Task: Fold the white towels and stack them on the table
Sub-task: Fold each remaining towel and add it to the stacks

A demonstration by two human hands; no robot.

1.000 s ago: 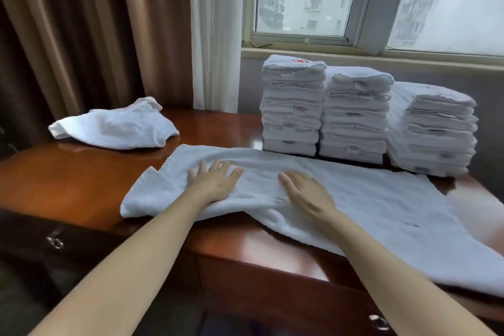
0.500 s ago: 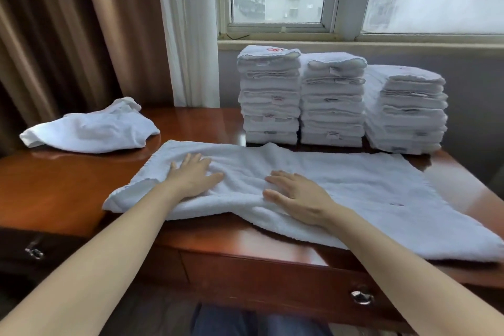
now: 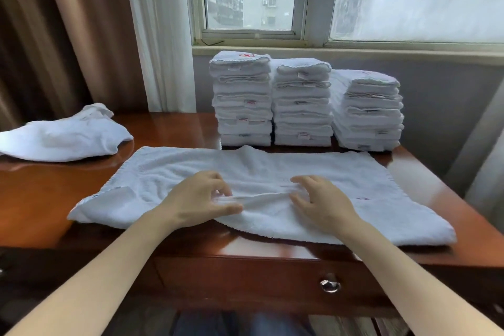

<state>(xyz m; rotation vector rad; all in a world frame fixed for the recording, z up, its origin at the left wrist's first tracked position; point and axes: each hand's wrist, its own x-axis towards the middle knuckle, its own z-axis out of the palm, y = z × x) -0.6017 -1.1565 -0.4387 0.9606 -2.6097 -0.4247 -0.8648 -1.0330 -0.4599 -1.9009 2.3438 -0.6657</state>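
Left hand (image 3: 199, 198) and right hand (image 3: 323, 200), fingers curled, each pinch the spread white towel (image 3: 286, 163), a raised crease stretched between them.

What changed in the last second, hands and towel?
Both hands lay flat on the spread towel; now the left hand and right hand have curled their fingers and pinch up a ridge of cloth between them. The three folded stacks and the crumpled towel at left stayed put.
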